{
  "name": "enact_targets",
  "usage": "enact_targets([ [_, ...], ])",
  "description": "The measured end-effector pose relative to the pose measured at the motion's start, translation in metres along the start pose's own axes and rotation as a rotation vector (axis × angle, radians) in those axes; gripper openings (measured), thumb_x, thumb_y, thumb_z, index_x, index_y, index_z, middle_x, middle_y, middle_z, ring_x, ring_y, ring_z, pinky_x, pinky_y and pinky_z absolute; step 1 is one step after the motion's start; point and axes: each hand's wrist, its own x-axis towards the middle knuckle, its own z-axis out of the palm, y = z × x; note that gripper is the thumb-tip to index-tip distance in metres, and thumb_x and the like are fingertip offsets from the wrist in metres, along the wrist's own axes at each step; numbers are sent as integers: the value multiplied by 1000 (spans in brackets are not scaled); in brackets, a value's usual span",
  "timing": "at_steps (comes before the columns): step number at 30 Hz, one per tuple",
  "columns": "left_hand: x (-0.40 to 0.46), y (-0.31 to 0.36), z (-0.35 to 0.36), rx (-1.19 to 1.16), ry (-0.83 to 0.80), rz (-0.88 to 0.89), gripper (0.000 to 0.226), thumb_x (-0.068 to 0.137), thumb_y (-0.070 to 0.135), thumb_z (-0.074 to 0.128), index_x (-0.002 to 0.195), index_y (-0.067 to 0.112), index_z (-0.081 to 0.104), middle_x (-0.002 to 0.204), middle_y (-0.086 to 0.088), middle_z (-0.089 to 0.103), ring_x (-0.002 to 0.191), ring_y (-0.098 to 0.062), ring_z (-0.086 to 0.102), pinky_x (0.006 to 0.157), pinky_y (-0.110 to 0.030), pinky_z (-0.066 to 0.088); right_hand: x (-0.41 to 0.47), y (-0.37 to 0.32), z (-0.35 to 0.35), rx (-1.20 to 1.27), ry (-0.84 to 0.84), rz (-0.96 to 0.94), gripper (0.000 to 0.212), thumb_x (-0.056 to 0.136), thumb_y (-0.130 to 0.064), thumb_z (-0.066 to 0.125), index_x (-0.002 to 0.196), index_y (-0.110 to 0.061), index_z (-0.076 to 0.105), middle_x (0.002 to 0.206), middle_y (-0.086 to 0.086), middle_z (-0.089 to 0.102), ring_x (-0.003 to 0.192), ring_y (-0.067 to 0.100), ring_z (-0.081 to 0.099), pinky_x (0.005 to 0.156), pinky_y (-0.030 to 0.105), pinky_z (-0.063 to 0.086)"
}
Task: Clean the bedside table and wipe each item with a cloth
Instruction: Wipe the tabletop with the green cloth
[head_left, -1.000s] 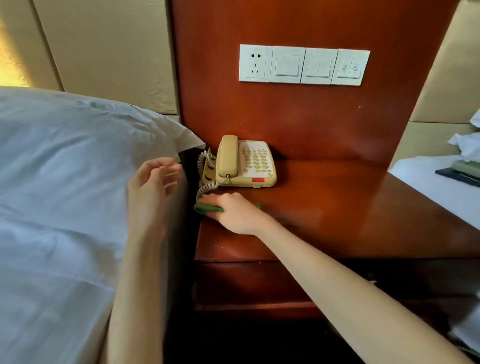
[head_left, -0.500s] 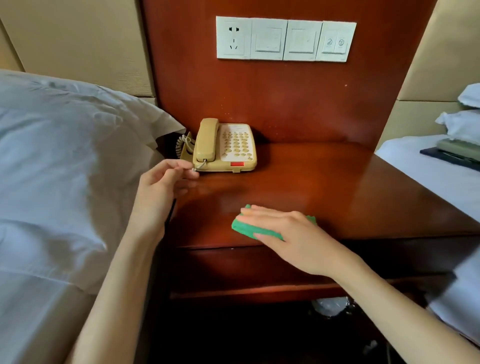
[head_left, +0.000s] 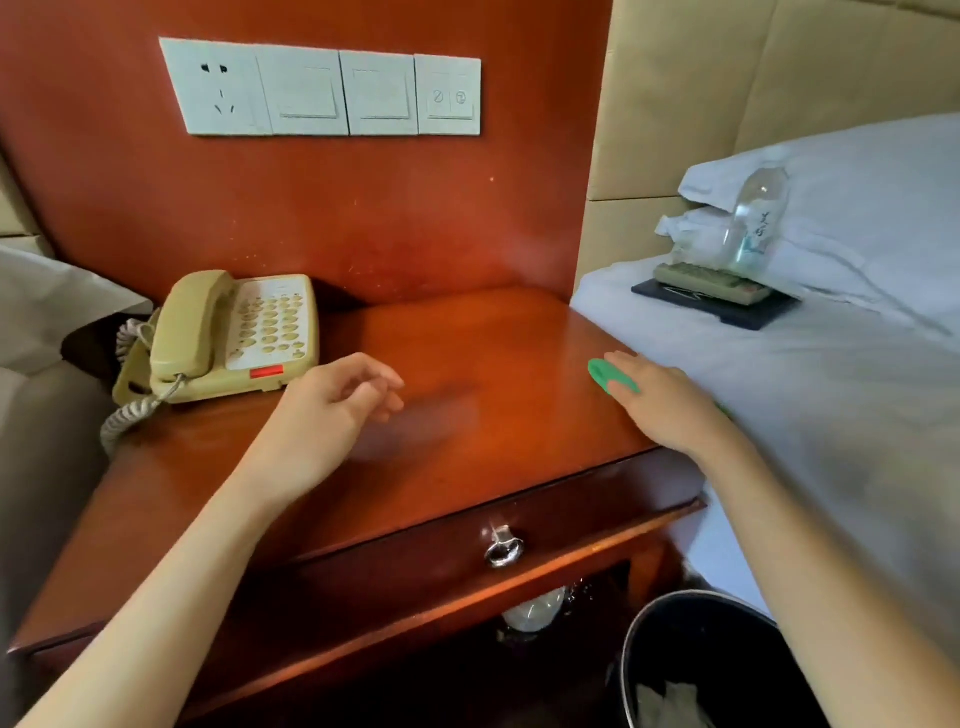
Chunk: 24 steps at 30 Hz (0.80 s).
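Most of the green cloth is under my right hand; I see only a rounded corner past the fingertips and a sliver by the wrist. My left hand is smeared by motion, so I cannot tell whether its loosely curled fingers touch the bedside table. The bin is cut off by the bottom edge. Something pale under the drawer is too dim to identify. The writing on the bottle is too small to read. The phone cord drops out of sight over the table's left side.
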Motion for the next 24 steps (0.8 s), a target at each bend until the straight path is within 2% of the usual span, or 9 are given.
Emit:
enact_targets([
  [4,23,-6,1,296,-61,72,22,97,20,52,87,37,61,79,17,70,77,4,63,67,-19,43,41,-5,4,-50,-36,48,50,103,-33,33,148,-13,29,155,5,31,140,26,31,113,39,23],
  [9,34,-23,-17,563,-1,113,10,96,25,54,97,34,58,93,10,67,84,-16,64,73,-32,47,90,-42,16,-114,-237,-64,55,103,-41,23,153,-20,11,161,0,9,148,20,8,119,43,11],
  [12,34,-27,-22,657,11,92,13,97,25,48,103,26,60,103,5,65,93,-25,62,78,-39,51,93,-93,35,-90,-311,-248,55,103,-44,19,153,-24,10,162,-3,6,148,18,2,120,44,7],
  [15,28,-29,-23,760,94,82,16,96,27,45,102,24,60,105,3,60,92,-29,62,68,-37,50,67,-139,60,-80,-366,-519,55,101,-47,23,152,-30,10,161,-8,6,148,11,0,118,38,4],
  [17,22,-30,-24,820,134,50,15,96,26,48,102,22,61,104,1,59,93,-31,62,63,-34,44,52,-144,67,-79,-371,-616,55,101,-46,26,152,-33,8,161,-10,4,147,8,-1,116,32,2],
  [20,18,-35,-22,857,103,-31,17,96,28,46,105,22,59,110,2,61,100,-28,61,69,-36,47,55,-120,57,-46,-353,-558,52,103,-40,25,151,-35,7,160,-13,4,146,6,-1,115,28,2],
  [24,21,-39,-23,920,80,-68,18,97,31,43,105,24,57,112,4,61,104,-24,60,71,-36,48,103,-65,36,-115,-264,-287,51,104,-34,24,152,-30,10,161,-8,6,148,14,4,117,35,8],
])
